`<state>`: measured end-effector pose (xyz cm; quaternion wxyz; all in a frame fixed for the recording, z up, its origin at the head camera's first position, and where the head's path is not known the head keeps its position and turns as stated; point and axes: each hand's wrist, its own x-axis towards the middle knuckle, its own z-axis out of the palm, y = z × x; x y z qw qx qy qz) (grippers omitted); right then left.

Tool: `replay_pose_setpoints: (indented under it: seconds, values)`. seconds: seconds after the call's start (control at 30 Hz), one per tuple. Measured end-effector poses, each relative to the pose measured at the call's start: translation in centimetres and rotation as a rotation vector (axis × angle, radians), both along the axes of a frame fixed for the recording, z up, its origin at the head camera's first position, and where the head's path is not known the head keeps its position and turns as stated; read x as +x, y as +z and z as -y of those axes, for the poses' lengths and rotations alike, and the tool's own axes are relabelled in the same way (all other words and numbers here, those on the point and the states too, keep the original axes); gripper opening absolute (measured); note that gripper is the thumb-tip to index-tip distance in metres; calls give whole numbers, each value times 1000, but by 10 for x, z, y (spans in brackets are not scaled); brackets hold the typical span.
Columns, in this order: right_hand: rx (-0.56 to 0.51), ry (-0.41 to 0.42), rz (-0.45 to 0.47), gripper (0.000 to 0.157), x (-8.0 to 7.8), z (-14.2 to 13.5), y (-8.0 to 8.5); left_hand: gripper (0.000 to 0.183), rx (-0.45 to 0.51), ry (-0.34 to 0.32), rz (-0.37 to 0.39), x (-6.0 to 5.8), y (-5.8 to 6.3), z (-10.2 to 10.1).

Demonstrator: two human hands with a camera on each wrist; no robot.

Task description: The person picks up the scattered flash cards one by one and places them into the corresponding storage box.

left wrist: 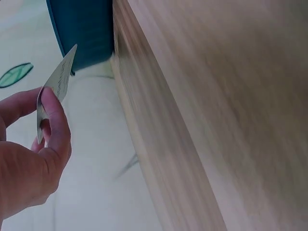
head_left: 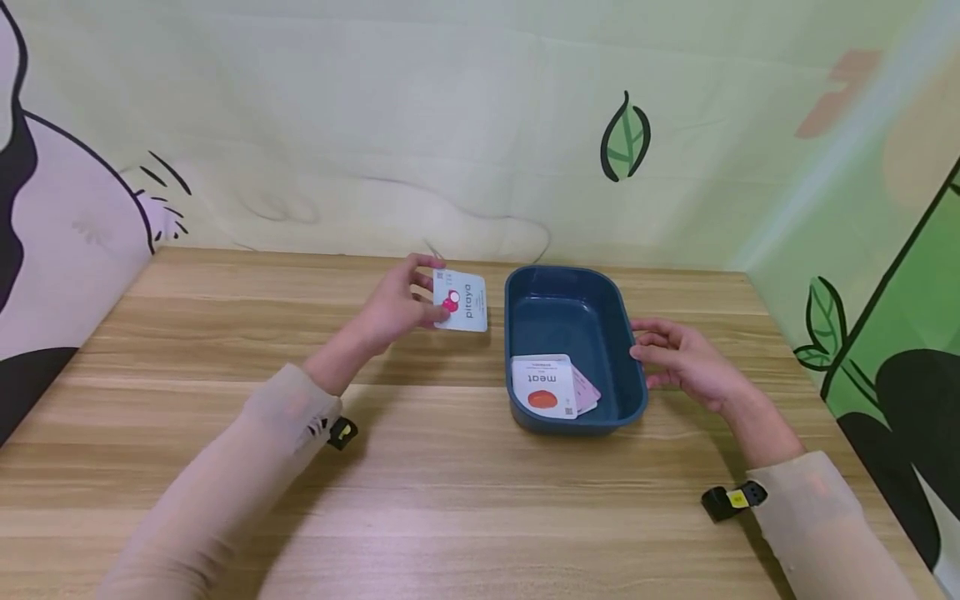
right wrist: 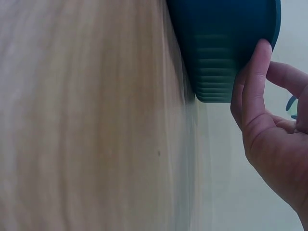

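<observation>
My left hand point(head_left: 397, 302) pinches a pale blue card point(head_left: 472, 317) between thumb and fingers, left of the blue bin. The card is printed "pitaya" with a pink fruit picture; in the left wrist view the card point(left wrist: 60, 79) appears nearly edge-on. Inside the blue bin point(head_left: 573, 429), at its near left end, lies a white "meat" card point(head_left: 534, 382) over a pink card point(head_left: 586, 390). My right hand point(head_left: 690, 358) touches the bin's outer right wall. In the right wrist view a fingertip rests just under the rim of the bin point(right wrist: 216, 48).
All of this is on a wood-grain table point(head_left: 420, 500). Behind it hangs a pale backdrop point(head_left: 375, 125) with leaf drawings, meeting the table's back edge. Black bands with small devices point(head_left: 727, 502) are worn at both wrists.
</observation>
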<state>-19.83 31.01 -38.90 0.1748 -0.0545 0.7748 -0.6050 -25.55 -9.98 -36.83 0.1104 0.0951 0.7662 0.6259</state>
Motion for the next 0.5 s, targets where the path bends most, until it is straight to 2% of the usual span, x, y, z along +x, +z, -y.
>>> replay_pose_setpoints:
  seconds: [0.23,0.5]
  values:
    - [-2,0,-1,61,0,1,1,72,134,62,28,10,5,-13]
    - [10,1,-2,61,1,1,1,72,177,28,65,24,6,-28]
